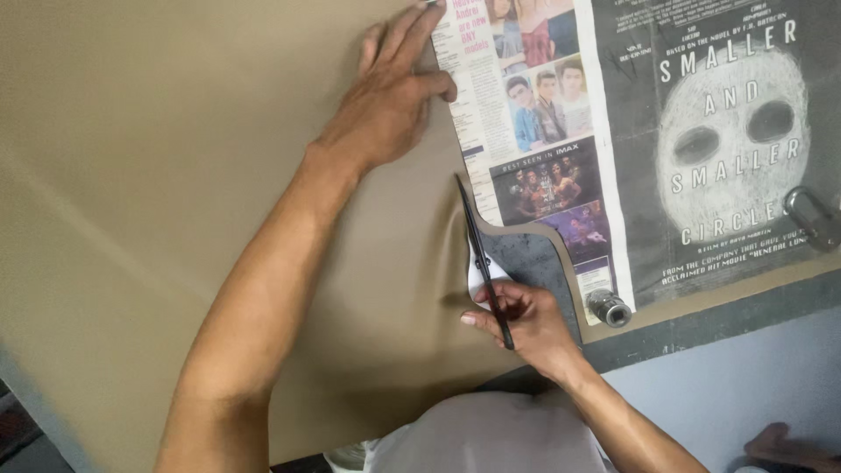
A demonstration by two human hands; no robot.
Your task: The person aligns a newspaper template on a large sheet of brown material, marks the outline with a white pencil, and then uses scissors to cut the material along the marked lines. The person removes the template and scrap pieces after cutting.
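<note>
Tan sheet (175, 175) covers most of the table, with a newspaper page (561, 131) lying on its right part. Left hand (390, 96) lies flat and open, pressing where the two meet. Right hand (526, 324) is closed around black scissors (482, 254), whose blades run along the newspaper's edge.

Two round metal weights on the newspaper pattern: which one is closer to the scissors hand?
The small metal weight at the pattern's lower edge, just right of the right hand; the other metal weight sits near the right frame edge.

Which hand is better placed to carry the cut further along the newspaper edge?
Probably the right hand: it grips the scissors, blades at the newspaper pattern edge. The left hand lies flat on the tan sheet.
</note>
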